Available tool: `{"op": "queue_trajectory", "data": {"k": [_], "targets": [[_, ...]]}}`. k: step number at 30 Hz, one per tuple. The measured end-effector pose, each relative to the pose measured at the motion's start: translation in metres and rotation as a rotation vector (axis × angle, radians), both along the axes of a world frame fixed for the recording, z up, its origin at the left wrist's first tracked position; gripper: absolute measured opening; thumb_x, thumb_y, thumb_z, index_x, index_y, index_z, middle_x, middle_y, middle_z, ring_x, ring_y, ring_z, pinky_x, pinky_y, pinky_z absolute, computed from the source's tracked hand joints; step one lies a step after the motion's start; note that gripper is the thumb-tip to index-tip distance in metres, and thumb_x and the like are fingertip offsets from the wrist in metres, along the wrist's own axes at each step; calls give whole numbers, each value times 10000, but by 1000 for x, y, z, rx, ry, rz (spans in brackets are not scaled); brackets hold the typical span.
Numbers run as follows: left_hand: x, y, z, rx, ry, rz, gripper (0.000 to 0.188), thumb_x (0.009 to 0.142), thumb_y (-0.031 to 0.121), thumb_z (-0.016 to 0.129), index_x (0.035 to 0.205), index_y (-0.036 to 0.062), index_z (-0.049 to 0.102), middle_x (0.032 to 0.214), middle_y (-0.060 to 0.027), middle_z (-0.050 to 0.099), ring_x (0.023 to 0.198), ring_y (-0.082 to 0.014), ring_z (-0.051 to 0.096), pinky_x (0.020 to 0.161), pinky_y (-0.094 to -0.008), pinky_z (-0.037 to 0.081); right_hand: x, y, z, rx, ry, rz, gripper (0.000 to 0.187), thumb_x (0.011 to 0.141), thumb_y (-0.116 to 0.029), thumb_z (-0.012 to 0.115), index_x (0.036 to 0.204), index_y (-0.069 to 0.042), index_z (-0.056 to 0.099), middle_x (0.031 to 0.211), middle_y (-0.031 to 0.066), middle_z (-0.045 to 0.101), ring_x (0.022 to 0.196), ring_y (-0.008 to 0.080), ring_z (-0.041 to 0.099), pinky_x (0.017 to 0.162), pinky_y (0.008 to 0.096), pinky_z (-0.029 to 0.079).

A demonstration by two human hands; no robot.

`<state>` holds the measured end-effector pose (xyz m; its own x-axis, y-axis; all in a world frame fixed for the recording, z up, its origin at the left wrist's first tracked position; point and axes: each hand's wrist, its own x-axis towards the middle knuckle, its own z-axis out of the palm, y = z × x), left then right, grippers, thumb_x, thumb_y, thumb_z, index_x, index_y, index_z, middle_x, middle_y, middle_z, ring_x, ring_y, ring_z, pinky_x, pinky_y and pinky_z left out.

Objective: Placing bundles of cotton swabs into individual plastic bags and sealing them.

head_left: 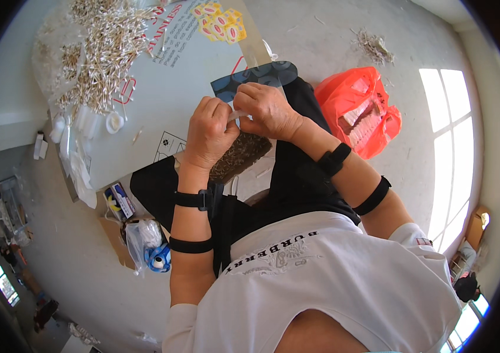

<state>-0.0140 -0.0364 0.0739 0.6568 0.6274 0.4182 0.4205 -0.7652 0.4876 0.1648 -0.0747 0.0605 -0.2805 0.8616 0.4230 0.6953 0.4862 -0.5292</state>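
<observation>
My left hand [210, 130] and my right hand [266, 112] are close together above my lap, both with fingers pinched. Between them shows a small whitish, translucent strip [237, 115], gripped from both sides; its exact kind is too small to make out. Beneath the hands lies a brown, rough-textured block [243, 157], partly covered by the left hand and wrist. A dark bluish film sheet [282, 73] with rounded shapes on it lies just beyond the right hand, at the edge of the work board.
A grey-white board [162, 112] carries a large heap of cotton swabs [106, 53] and yellow-and-white stickers [222, 25]. White rolls [90, 120] lie at its left. On the floor at right sits a red plastic bag [353, 88] with white bundles; a carton [117, 241] stands left.
</observation>
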Motion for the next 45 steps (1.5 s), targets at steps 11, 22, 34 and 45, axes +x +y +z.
{"op": "queue_trajectory", "data": {"k": [11,22,34,45], "targets": [[-2,-8,-14,-535,-427,159,190,726,-49,769,880,-1,668,894,-56,640,811,-173,628,694,-287,502,-2,-10,3,-544,700,-129,113,751,-38,721,852,-11,677,790,71,622,661,172,586,608,298,471],[2,-19,-9,-703,-387,266,164,739,-40,766,851,-13,649,886,-38,636,758,-133,601,672,-257,484,-6,-20,1,-427,616,-198,118,780,-51,725,861,-5,652,777,45,593,643,117,534,580,269,439],[6,0,-8,-1006,-386,266,106,705,12,741,787,-15,679,754,-31,661,767,-104,593,724,-258,473,-2,-10,9,-551,618,-208,100,735,-53,711,798,-3,653,690,5,589,609,57,483,544,241,392],[-4,7,-12,-1030,-480,184,204,692,-63,588,841,-33,724,912,-64,692,827,-123,610,698,-248,489,3,-7,8,-655,746,-195,93,717,-44,698,785,7,661,683,29,638,622,73,553,577,248,453]]}}
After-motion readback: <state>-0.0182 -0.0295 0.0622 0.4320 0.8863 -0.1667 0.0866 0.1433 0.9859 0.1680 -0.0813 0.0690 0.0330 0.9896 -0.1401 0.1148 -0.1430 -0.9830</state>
